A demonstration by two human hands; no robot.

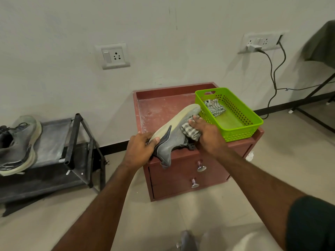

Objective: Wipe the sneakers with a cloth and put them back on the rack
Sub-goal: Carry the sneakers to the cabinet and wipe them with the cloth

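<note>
Grey sneaker (172, 134) tilts sole-up mid-frame, striped cloth (190, 132) bunched against it. Second sneaker (20, 142) sits on black rack (72, 142), left edge.

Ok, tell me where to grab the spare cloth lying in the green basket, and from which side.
Pinch the bunched middle of the spare cloth from straight above. It lies crumpled at the far end of the green basket, whose walls block any sideways approach, while the raised folds give fingers something to close on.

The second sneaker (17, 144) on the rack (54, 140) is cut by the left edge, and the right hand (208, 136) hides part of the cloth (189, 130).
</note>
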